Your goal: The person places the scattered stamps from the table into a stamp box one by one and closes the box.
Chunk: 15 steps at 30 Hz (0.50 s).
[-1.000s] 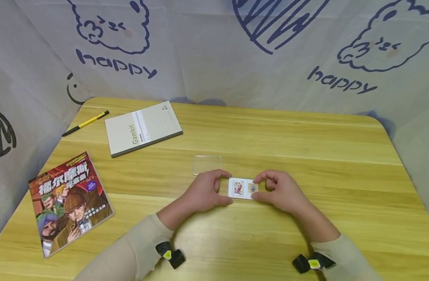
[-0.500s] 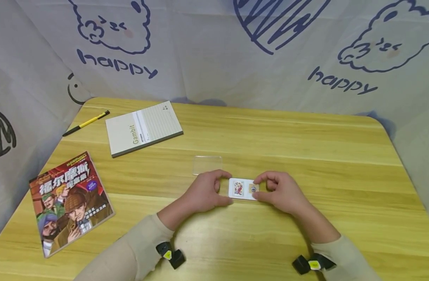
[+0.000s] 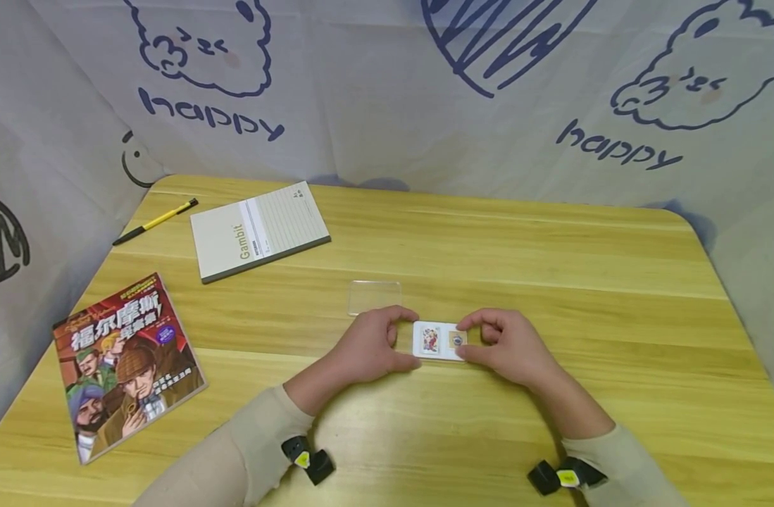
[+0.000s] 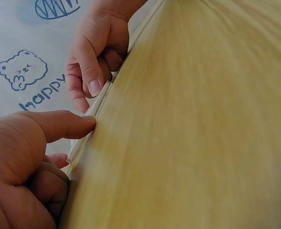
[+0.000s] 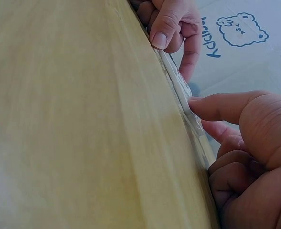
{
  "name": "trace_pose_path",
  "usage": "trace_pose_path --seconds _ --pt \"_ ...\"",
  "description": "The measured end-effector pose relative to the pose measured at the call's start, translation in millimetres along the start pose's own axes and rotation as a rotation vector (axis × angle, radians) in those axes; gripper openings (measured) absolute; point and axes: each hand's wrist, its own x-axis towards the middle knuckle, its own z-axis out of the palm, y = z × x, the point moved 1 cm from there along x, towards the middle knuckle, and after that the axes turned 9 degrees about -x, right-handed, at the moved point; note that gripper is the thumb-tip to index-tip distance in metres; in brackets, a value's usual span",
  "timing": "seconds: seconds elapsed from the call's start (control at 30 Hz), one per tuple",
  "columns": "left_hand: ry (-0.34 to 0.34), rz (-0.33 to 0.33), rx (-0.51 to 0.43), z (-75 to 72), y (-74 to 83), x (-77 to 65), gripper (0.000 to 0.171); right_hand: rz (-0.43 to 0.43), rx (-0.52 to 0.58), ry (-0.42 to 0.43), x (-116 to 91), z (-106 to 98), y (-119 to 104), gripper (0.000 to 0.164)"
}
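"Two hands on one small thing. What does the head view give?"

"Your left hand (image 3: 378, 345) and right hand (image 3: 503, 345) hold the flat white case (image 3: 444, 341) from its two ends, over the middle of the counter (image 3: 583, 282). Two little pictures show on its face. A clear plastic piece (image 3: 374, 298) lies just beyond your left hand."

"And the left wrist?"

"There your left fingers are clamped on the case, thumb at its near edge. It shows almost edge-on, low over the wood; you can't tell from this whether it rests there or is slightly lifted."

"The right wrist?"

"Your right fingers are clamped on it too, thumb against the near edge, the lower ones curled into your palm."

"So, the step?"

"You seem to be steadying the case between both hands."

"And next?"

"Probably even pressure from you at both ends, keeping it level before either grip loosens."
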Motion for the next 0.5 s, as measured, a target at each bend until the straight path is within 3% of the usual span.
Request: trace_pose_path --seconds 0.5 --pt "-0.007 -0.009 -0.003 -0.3 1.1 -0.4 0.062 -0.005 -0.015 0.008 -0.8 0.4 0.3 0.026"
